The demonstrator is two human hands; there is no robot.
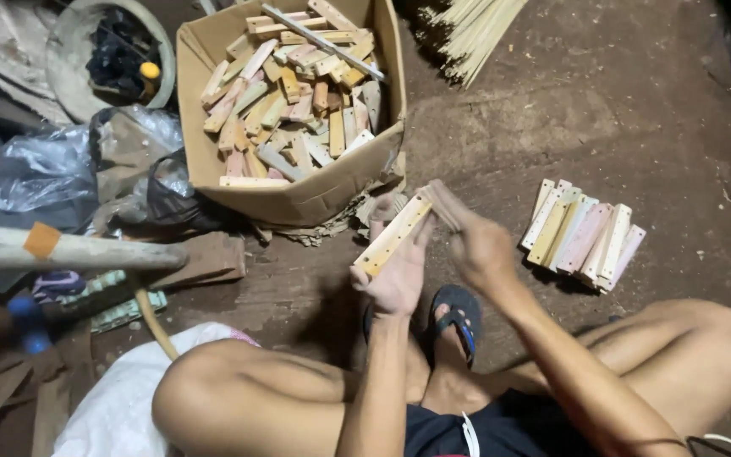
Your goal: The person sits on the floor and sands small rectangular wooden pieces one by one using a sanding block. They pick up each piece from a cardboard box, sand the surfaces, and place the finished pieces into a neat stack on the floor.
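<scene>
My left hand [397,275] grips a short flat wooden slat [392,235] that has small holes along its face, held tilted in front of me. My right hand [477,245] is closed at the slat's upper end, pinching something thin against it; what that is I cannot make out. A cardboard box [298,199] filled with several similar wood pieces [294,106] stands just beyond my hands. To my right, a neat row of several finished-looking slats [584,234] lies on the dirt floor.
A bundle of thin bamboo sticks [474,30] lies at the top. Plastic bags [69,165], a round basin [112,55] with dark items and a pale pipe [69,251] crowd the left. My bare knees, a sandalled foot [457,317] and a white sack [120,398] fill the foreground.
</scene>
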